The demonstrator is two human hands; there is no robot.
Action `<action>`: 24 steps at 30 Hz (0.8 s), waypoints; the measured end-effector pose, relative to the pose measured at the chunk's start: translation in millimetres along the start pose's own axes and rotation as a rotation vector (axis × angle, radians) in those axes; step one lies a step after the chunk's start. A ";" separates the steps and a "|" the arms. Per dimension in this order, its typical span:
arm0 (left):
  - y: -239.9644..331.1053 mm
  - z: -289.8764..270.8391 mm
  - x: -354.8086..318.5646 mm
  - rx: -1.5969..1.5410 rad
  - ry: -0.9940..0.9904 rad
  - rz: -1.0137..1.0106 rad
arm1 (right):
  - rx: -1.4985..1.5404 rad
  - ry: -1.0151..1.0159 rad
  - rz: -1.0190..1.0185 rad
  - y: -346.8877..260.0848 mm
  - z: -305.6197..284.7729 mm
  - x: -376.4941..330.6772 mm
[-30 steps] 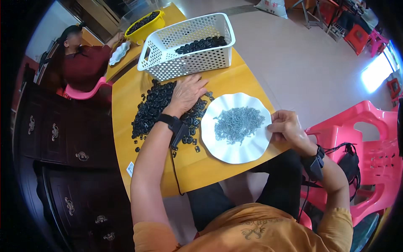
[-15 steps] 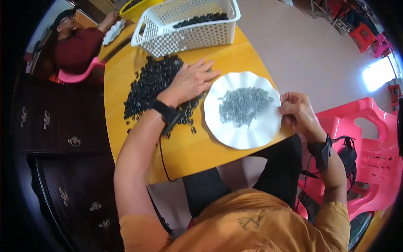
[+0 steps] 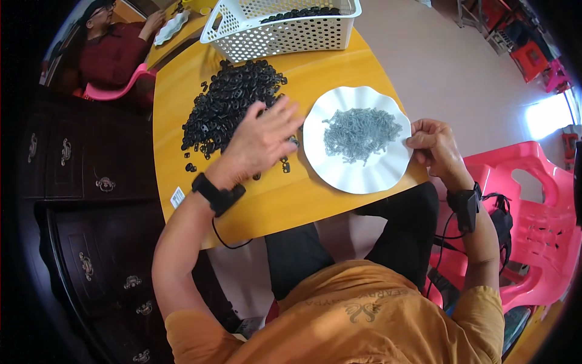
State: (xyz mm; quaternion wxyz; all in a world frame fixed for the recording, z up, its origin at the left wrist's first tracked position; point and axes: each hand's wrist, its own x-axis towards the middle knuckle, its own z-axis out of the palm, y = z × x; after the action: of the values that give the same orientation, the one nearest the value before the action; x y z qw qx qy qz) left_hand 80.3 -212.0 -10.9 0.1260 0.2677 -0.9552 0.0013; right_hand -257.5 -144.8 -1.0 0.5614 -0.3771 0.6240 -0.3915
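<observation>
A heap of small black plastic pieces with holes [image 3: 227, 103] lies on the yellow table. Over its right edge is my left hand [image 3: 264, 133], fingers spread and slightly blurred, with nothing visible in it. To the right stands a white plate with a scalloped rim [image 3: 357, 182]. It bears a pile of small grey, thin pin-like or screw-like pieces [image 3: 364, 133], too fine to tell which. My right hand [image 3: 435, 144] pinches the plate's right rim between thumb and fingers. A few black pieces lie loose beneath and beside my left hand.
A white perforated basket [image 3: 285, 43] with black pieces inside stands at the table's far side. At far left a person [image 3: 115, 51] sits by another white plate [image 3: 171, 28]. Pink chairs [image 3: 521, 212] are at right; dark drawers [image 3: 79, 158] line the left.
My left hand has drawn back toward me from the far part of the heap, and its fingers have spread. My right hand stays on the plate's rim. The view has shifted slightly.
</observation>
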 end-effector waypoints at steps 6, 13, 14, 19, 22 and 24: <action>23.8 -0.9 -21.8 -0.049 -0.090 -0.019 | 0.021 -0.029 0.027 4.2 -3.9 -2.2; 23.0 -24.3 -28.6 -0.126 0.095 -0.130 | 0.048 0.008 0.002 2.0 1.2 -5.0; 26.4 -26.4 -31.5 -0.138 0.141 -0.185 | 0.051 0.004 0.023 6.2 2.3 -8.0; 54.8 -27.4 -55.5 0.035 0.285 -0.371 | -0.023 0.046 0.015 1.9 9.3 -9.6; 84.7 -23.4 -59.5 0.022 0.235 -0.328 | -0.067 0.023 -0.003 9.6 4.6 -6.8; 97.1 -10.7 -57.1 -0.030 0.254 -0.364 | -0.037 0.015 -0.062 14.7 3.9 -7.6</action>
State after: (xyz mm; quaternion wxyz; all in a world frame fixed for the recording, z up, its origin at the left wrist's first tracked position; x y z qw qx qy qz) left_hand 80.2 -98.8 -8.0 0.2476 0.4314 -0.8675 -0.0020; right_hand -253.4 -132.2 -11.6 0.5374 -0.4037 0.6233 -0.3996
